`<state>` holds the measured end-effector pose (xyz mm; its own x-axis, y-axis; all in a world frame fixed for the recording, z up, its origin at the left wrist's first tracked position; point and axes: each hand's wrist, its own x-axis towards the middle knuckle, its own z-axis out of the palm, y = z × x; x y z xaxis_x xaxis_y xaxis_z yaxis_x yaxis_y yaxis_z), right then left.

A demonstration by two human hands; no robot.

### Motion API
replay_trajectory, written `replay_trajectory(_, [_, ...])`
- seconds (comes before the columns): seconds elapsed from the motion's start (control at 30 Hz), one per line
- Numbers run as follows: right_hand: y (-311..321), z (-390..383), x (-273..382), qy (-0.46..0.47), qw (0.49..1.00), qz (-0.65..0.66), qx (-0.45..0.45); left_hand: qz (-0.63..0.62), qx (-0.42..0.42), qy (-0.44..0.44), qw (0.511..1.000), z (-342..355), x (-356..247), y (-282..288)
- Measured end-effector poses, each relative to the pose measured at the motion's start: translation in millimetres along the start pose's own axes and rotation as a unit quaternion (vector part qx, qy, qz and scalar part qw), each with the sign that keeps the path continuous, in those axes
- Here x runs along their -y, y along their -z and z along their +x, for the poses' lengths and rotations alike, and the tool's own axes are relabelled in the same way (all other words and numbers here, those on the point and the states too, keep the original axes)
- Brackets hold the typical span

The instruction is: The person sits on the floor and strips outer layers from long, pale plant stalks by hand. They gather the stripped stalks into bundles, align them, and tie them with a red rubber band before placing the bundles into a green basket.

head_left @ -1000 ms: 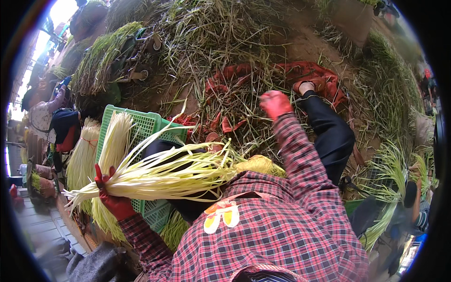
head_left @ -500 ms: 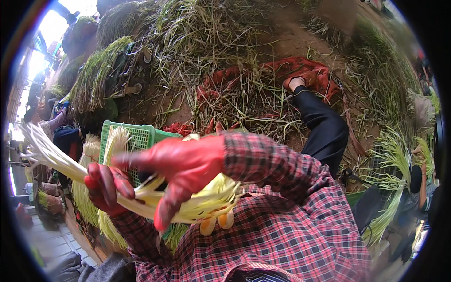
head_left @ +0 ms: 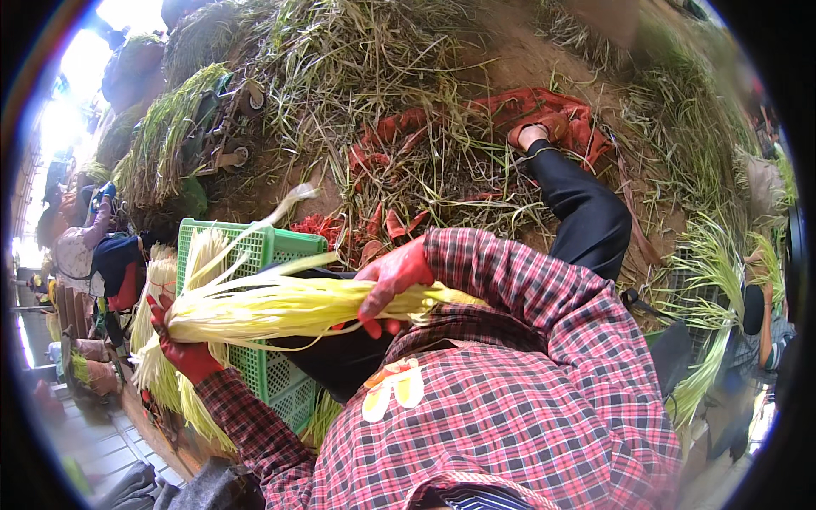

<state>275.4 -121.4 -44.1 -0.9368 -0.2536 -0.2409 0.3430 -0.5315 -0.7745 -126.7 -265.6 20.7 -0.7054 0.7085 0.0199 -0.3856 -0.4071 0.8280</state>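
Note:
A bundle of pale yellow chives (head_left: 272,308) lies crosswise in front of my chest, above my lap. My right hand (head_left: 393,285), in a red rubber glove, is closed round its right part, where the leaves narrow. At the bundle's left end is my left hand (head_left: 185,350), also red-gloved, with fingers raised behind the stalks and palm against them; its thumb is hidden. A few loose strands stick up toward the upper right, one with a whitish tip. Just beyond the bundle stands a green plastic crate (head_left: 270,246).
More pale bundles (head_left: 161,293) stand left of the crate. Ahead lie heaped green leaves (head_left: 365,76) and a crumpled red sheet (head_left: 561,115) by my outstretched leg. A wheeled cart (head_left: 229,136) loaded with greens stands far left. Another person (head_left: 85,246) works beyond. Chives (head_left: 710,272) lie at right.
My right hand has moved from over my left hand to the bundle's right part. The white stalks no longer point to the upper left; the bundle lies more level, leaves gathered.

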Motion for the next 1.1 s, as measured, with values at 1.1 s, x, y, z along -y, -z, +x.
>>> replay_trajectory(1.1, [106.8,-146.0,-126.5,-0.38,0.602,-0.378,-0.591,-0.038,-0.046,-0.019,0.998,-12.8,-19.8,103.8])
